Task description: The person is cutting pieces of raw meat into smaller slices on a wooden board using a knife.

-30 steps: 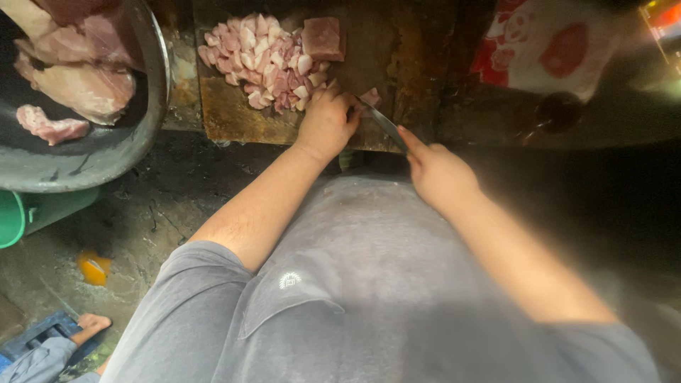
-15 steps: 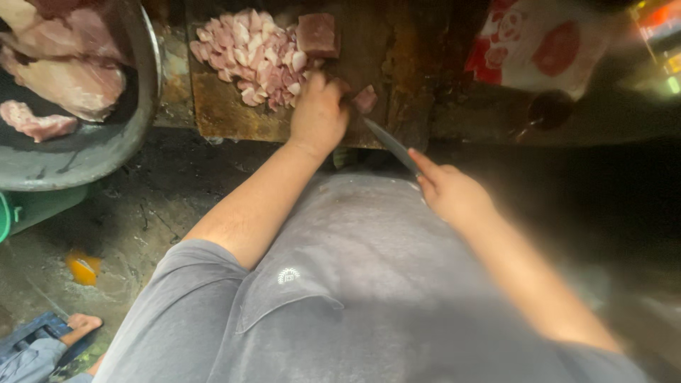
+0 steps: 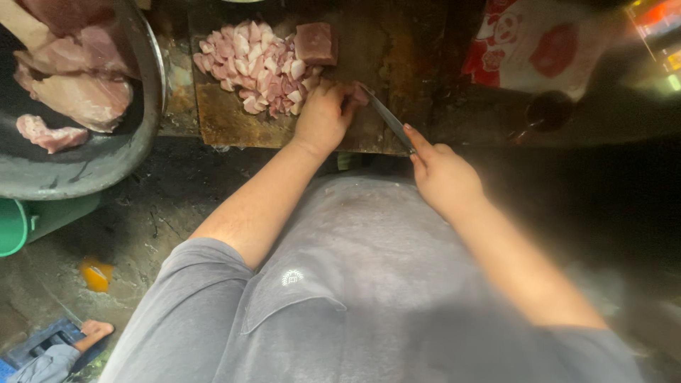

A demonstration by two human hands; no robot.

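Observation:
A worn wooden cutting board [image 3: 234,117] carries a pile of small pink meat cubes [image 3: 252,64] and one larger dark-red block of meat [image 3: 315,42]. My left hand [image 3: 323,117] presses down on a small piece of meat [image 3: 358,94] at the near edge of the pile. My right hand [image 3: 443,174] grips the handle of a knife [image 3: 386,117], forefinger along its spine. The blade slants up-left and its tip meets the piece under my left fingers.
A big metal bowl [image 3: 106,163] at the left holds large raw meat slabs [image 3: 78,96]. A red and white plastic bag [image 3: 539,46] lies at the upper right. A green bucket [image 3: 18,223] stands below the bowl. Another person's foot [image 3: 89,330] shows at the bottom left.
My left hand moved up onto the board toward the meat pile. The right hand followed with the knife, its blade now against the piece under my fingers.

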